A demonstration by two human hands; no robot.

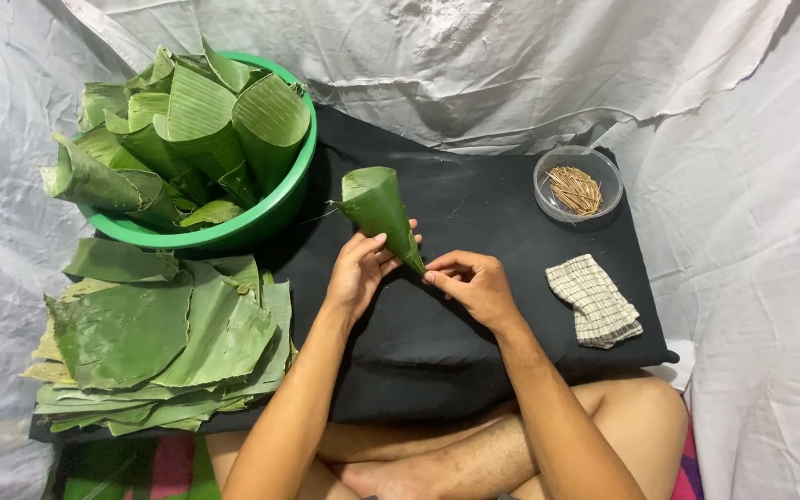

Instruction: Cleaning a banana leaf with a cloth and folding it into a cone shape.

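Leaf cone [380, 209], rolled from a strip of green banana leaf, sits in the middle of the view above the black cloth [437, 333], its wide mouth tilted up and left and its narrow tip pointing down and right; the left hand [359, 268] wraps the lower body of the cone, fingers closed on it from behind and thumb across the front, so that grip is clamped on the cone; the right hand [476, 283] meets the tip, thumb and forefinger pinched together just at the point, though whether a small pin lies between them is too fine to tell; judged from this, the step in hand is the fastening or tightening of the cone's tip after rolling; the next move seems to call for a steady hold by the left hand so the overlap does not spring open, and a fine, precise action at the tip by the right; a clear bowl of thin sticks [577, 187] stands well apart at the upper right, a folded checked cloth [594, 300] lies near the right wrist, a green basin [261, 218] full of finished cones stands at the upper left, and a stack of flat leaves [164, 343] lies below it.
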